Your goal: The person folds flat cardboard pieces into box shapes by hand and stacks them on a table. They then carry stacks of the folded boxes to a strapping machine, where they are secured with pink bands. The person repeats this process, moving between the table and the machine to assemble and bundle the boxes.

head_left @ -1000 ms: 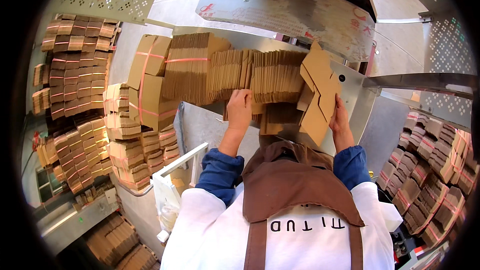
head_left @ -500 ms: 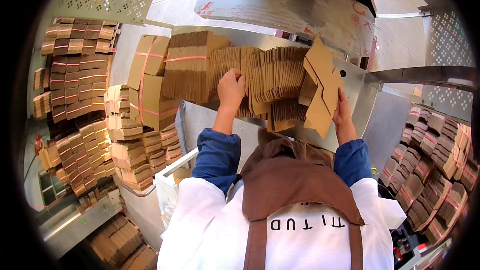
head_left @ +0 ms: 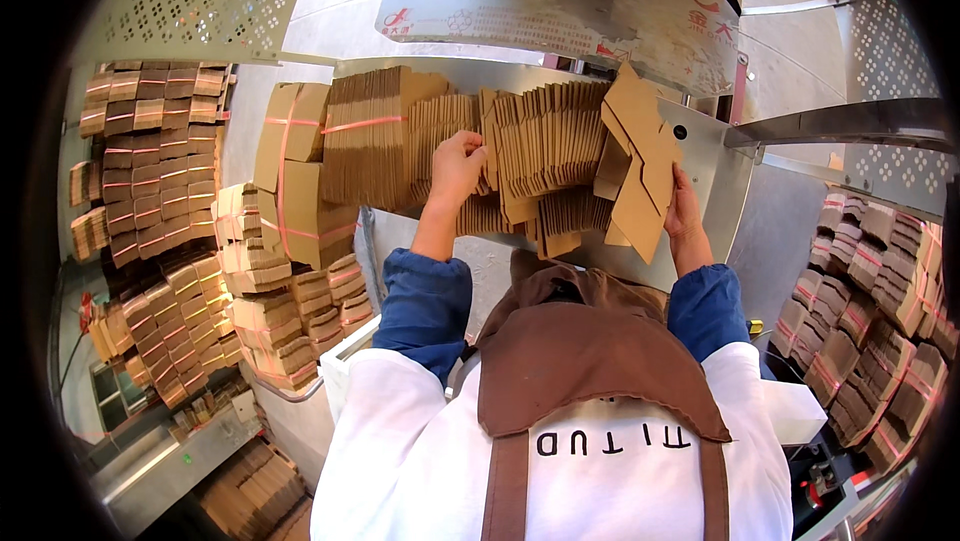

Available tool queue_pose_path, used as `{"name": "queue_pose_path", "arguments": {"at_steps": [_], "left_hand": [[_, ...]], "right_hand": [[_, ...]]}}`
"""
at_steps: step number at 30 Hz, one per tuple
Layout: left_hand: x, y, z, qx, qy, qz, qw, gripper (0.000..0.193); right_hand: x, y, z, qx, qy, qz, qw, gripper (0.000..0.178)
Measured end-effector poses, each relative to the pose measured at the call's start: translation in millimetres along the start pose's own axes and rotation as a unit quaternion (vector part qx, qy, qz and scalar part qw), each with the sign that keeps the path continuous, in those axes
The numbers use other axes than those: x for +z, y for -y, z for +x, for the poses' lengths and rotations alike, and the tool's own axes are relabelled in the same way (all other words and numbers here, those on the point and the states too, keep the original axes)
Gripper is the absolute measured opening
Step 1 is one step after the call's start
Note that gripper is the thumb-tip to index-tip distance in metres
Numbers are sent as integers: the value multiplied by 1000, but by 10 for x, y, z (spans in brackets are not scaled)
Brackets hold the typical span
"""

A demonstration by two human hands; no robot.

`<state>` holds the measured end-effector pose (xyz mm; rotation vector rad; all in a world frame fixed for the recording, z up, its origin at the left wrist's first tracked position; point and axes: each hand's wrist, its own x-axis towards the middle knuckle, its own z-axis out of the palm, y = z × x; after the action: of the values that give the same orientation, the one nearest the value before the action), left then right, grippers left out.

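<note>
A long row of folded brown cardboard blanks (head_left: 555, 136) stands on edge along the metal table, leaning against one another. My right hand (head_left: 684, 209) is closed on the right edge of the flat cardboard blanks (head_left: 645, 156) at the row's right end, which show their angled, cut outlines. My left hand (head_left: 459, 167) is at the gap between two parts of the row. Its fingers are bent and pinched together at the edge of the blanks there; the exact grip is partly hidden. Left of it stands a bundle of blanks (head_left: 365, 136) tied with a pink strap.
Strapped cardboard bundles (head_left: 290, 176) stand beyond the table's left end. Tall stacks (head_left: 160, 171) rise farther left, and more bundles (head_left: 870, 301) lie at the right. A metal panel (head_left: 560, 11) spans the far side, and a dark metal bar (head_left: 840, 126) juts in from the right.
The whole view has shifted slightly. Both hands keep nearly the same places at the row of cardboard blanks, with no clear change of grip.
</note>
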<state>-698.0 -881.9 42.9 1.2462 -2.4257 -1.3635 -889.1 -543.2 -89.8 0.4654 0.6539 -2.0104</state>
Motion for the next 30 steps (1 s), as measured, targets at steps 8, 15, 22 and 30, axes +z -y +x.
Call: {"name": "queue_pose_path", "arguments": {"at_steps": [8,15,22,30], "left_hand": [[-483,24,-174,-31,-26,-75,996,19],[-1244,-381,-727,112,-218,114,963,17],[-1893,-739,-1546,151,-329,222,905,16],[-2170,-704,-2580,87,-430,-67,896,19]], "right_hand": [[104,-73,-27,-20,-72,-32,997,44],[165,-61,-124,-13,-69,-46,996,43],[95,-25,-309,18,-53,-45,997,43],[193,-3,-771,44,-23,-81,995,43]]}}
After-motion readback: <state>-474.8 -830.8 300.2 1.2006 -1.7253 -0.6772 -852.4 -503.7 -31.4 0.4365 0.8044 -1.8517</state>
